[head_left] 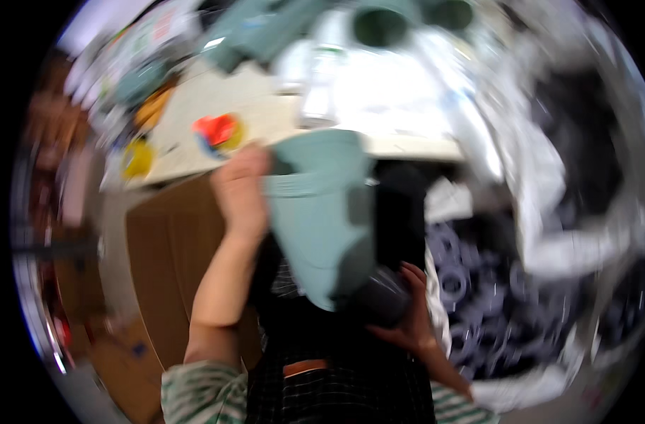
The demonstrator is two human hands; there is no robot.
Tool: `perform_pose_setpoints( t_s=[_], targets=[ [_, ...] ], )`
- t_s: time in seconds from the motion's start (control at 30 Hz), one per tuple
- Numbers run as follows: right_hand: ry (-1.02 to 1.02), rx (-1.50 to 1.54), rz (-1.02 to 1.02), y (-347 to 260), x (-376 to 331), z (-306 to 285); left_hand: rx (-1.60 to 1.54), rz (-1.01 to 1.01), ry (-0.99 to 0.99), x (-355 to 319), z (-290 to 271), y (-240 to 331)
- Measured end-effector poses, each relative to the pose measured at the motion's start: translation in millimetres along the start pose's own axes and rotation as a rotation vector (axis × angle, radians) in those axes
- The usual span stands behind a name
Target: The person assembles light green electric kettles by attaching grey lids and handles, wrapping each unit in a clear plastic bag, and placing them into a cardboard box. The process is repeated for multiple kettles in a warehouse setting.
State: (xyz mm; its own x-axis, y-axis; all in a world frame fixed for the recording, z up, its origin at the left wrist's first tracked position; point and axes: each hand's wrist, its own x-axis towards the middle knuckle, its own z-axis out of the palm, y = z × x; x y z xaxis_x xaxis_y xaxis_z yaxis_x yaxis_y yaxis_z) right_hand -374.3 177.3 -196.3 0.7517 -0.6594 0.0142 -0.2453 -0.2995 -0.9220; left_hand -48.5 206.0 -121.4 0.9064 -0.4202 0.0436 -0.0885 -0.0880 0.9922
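A pale green, tapered plastic container (322, 219) is held tilted in front of my body, its wide rimmed end up and away from me. My left hand (241, 184) is closed on the rim at its left side. Lower down on the right, my right hand (411, 314) is wrapped round a dark grey, cup-like plastic part (381, 297). That part sits close against the container's narrow end; whether the two are joined I cannot tell. Motion blurs both hands, and the fingertips of the left are partly hidden.
Ahead stands a pale table (259, 106) with more green containers (379, 25), clear plastic wrap and a roll of coloured tape (219, 132). At right, a white sack (541, 247) holds many dark ring-shaped parts (453, 283). A cardboard box (170, 247) is at left.
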Motion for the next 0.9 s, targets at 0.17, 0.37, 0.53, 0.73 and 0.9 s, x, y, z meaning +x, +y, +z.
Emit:
perform_pose_setpoints(
  t_s=[0.17,0.37,0.53,0.73,0.9],
  targets=[
    [0.052,0.258,0.124,29.9,-5.5,-26.4,-0.156,-0.006,0.022,14.5,-7.0,24.0],
    [0.017,1.136,0.251,15.2,-18.3,45.5,0.079,0.461,-0.104,99.6,-121.0,33.1],
    [-0.049,0.171,-0.042,36.2,-11.1,18.9,-0.077,0.347,-0.264,73.9,-100.8,-4.8],
    [0.515,-0.220,0.696,218.5,-16.9,-66.1,-0.375,0.136,-0.698,117.1,-106.1,-10.3],
    [0.762,-0.204,1.737,423.5,-136.5,-49.0,-0.424,0.218,-0.907,107.2,-57.2,-15.3]
  ],
)
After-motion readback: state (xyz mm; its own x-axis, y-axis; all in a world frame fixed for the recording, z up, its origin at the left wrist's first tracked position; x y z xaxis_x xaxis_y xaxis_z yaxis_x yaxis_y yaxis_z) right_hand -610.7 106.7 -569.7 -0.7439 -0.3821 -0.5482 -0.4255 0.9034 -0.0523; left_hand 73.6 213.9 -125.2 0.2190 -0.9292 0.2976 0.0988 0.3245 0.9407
